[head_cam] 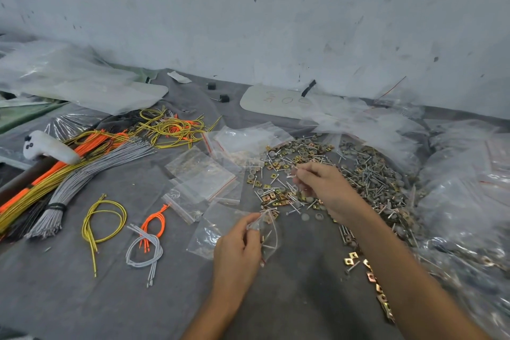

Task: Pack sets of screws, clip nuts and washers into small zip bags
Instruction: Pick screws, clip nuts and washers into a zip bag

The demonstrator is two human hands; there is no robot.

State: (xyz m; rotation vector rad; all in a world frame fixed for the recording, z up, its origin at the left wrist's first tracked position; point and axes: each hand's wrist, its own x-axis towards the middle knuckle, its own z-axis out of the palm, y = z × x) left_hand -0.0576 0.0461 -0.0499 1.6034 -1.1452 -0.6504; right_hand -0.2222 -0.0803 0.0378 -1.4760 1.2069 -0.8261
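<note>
Your left hand [237, 252] grips a small zip bag [270, 239] by its mouth, near the middle of the grey cloth [154, 298]. Just beyond it, your right hand [324, 186] curls its fingers and pinches small metal parts [294, 172], too fine to tell apart, over the heap of screws, clip nuts and washers [367, 174]. Spare bags [204, 174] lie to the left.

orange cords [154, 222], grey cloth [116, 298], brass clip nuts [350, 258]
</note>
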